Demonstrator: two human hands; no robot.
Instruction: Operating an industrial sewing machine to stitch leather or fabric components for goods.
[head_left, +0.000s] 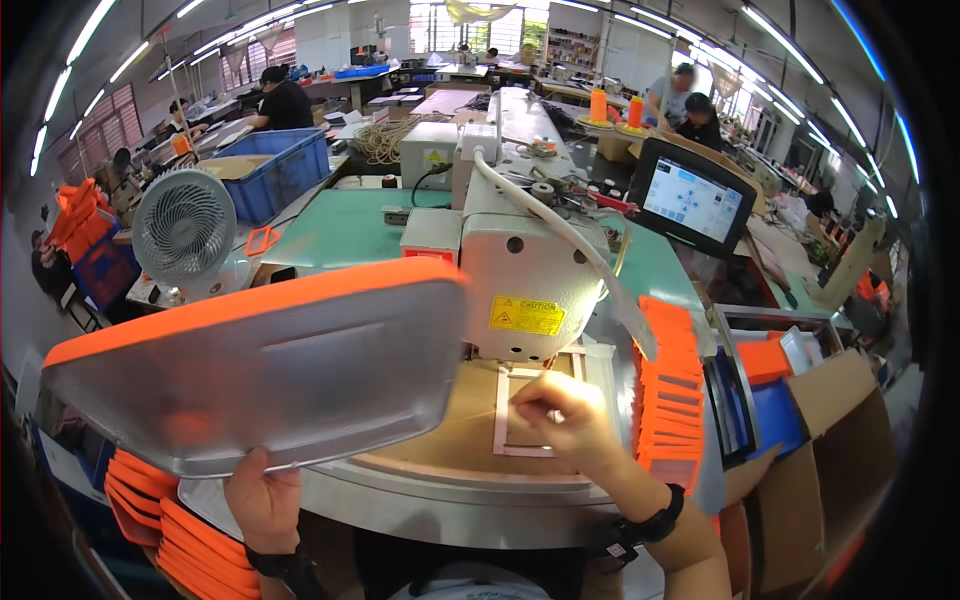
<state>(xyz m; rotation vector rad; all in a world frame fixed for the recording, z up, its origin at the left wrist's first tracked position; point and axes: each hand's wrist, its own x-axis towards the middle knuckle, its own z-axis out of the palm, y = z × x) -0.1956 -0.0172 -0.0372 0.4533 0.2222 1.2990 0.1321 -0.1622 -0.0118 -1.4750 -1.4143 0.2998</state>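
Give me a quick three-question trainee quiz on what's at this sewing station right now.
1. True or false: the left hand holds the large grey panel with an orange edge.
2. What do the right hand fingers rest on?
A. white desk fan
B. pink rectangular frame under the machine head
C. touchscreen
3. Which side of the white sewing machine has the stack of orange fabric pieces?

Key: 1 true; 2 B; 3 the person's right.

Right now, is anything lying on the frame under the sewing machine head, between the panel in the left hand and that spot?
Yes. The right hand rests on the pink rectangular frame below the sewing machine head. The left hand holds the grey, orange-edged panel raised to the left, apart from it. Nothing else visible lies on the frame.
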